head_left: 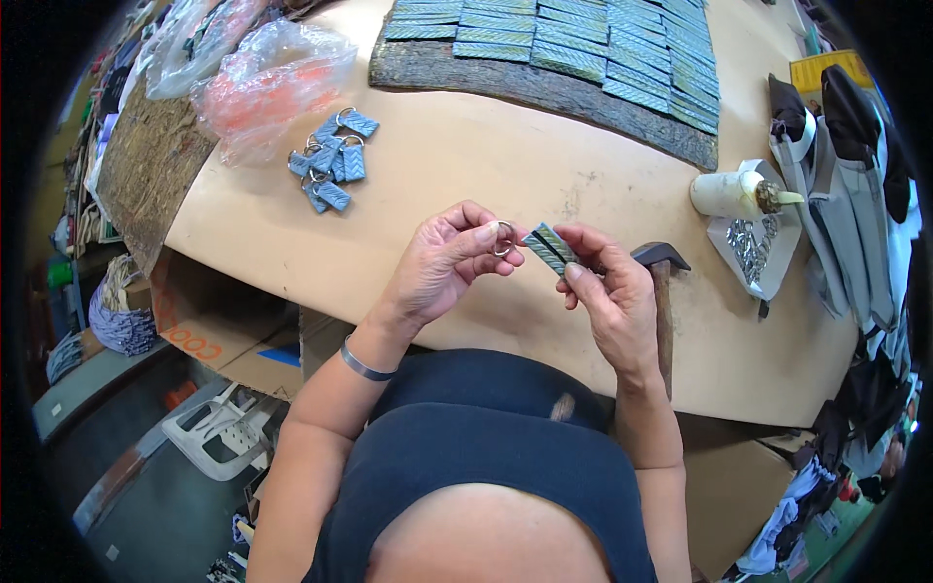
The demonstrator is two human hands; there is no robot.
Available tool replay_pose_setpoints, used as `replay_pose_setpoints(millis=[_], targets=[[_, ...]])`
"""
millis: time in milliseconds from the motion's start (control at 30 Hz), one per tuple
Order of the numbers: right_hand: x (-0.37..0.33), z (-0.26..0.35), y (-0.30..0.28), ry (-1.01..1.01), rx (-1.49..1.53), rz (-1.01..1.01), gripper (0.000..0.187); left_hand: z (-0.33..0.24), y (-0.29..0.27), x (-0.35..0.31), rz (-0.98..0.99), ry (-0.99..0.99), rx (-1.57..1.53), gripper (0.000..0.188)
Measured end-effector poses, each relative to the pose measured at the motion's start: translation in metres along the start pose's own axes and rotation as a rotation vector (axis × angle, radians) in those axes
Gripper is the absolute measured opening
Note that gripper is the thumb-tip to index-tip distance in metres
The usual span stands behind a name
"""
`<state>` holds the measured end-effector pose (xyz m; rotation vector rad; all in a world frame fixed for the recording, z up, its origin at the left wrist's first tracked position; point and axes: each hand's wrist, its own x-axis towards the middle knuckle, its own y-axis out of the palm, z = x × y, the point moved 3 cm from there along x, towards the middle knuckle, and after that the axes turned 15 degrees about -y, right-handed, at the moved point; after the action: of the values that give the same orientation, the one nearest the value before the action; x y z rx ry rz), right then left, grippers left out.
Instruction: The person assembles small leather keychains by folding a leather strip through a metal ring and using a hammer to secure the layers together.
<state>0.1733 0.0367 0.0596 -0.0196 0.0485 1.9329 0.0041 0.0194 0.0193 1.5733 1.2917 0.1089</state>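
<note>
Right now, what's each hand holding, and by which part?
Left hand: a metal ring, by its edge. Right hand: a blue-green strip, by its right end.

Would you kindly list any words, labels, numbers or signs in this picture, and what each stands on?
Cardboard box: large orange lettering, which I won't copy out.
Yellow panel, upper right: any print is too small and blurred to read.
Tab in the right hand: no lettering visible.

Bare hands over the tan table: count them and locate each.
2: the left hand, near the centre, holding a shiny metal ring; the right hand, to its right, holding a flat blue-green woven tab.
</note>
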Motion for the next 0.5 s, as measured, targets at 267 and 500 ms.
replay_pose_setpoints(millis=[267,500], targets=[[0.0,0.008,0.005,-0.445,-0.523,0.03,0.023,-0.002,0.014,-0.003,-0.165,0.196,0.4,0.012],[0.002,0.013,0.006,-0.461,-0.551,0.082,0.021,-0.001,0.016,-0.003,-0.221,0.228,0.517,0.013]])
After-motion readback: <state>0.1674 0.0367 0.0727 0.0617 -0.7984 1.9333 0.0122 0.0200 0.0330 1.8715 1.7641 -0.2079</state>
